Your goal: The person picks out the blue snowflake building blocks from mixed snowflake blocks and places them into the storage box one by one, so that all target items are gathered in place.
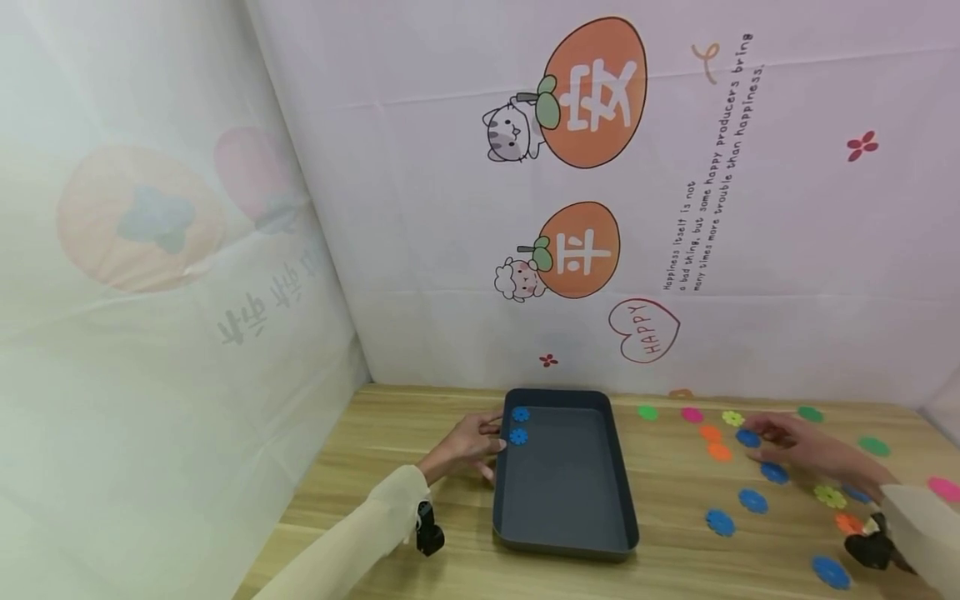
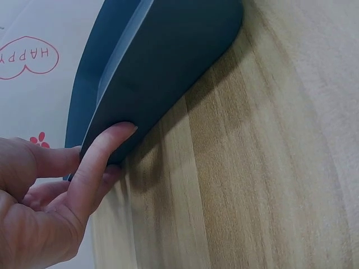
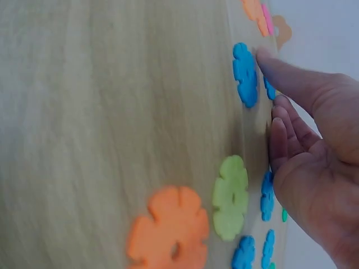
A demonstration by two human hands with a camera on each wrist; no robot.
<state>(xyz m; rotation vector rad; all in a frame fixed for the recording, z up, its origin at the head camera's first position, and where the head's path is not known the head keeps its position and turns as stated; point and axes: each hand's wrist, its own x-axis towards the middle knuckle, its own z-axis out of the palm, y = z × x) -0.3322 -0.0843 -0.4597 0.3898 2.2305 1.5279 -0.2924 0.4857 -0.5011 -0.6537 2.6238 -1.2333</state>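
Observation:
The dark grey rectangular tray [image 1: 566, 492] stands on the table, with two blue flower-shaped discs [image 1: 519, 436] inside at its far left. My left hand [image 1: 472, 442] grips the tray's left wall near the far corner. In the left wrist view, a fingertip presses the outside of the tray wall [image 2: 174, 61], while another finger reaches the rim. Over on the right, my right hand [image 1: 798, 446] has thumb and fingertips at opposite edges of a blue flower-shaped disc [image 1: 746, 438]. That disc [image 3: 270, 88] shows between thumb and fingers in the right wrist view, partly hidden.
Several loose flower discs lie around the right hand: blue [image 1: 720, 522], orange [image 1: 719, 452], yellow-green [image 1: 830, 497], pink [image 1: 692, 414] and green [image 1: 874, 447]. A printed white cloth [image 1: 450, 208] hangs behind the table, and another cloth [image 1: 150, 375] hangs on the left.

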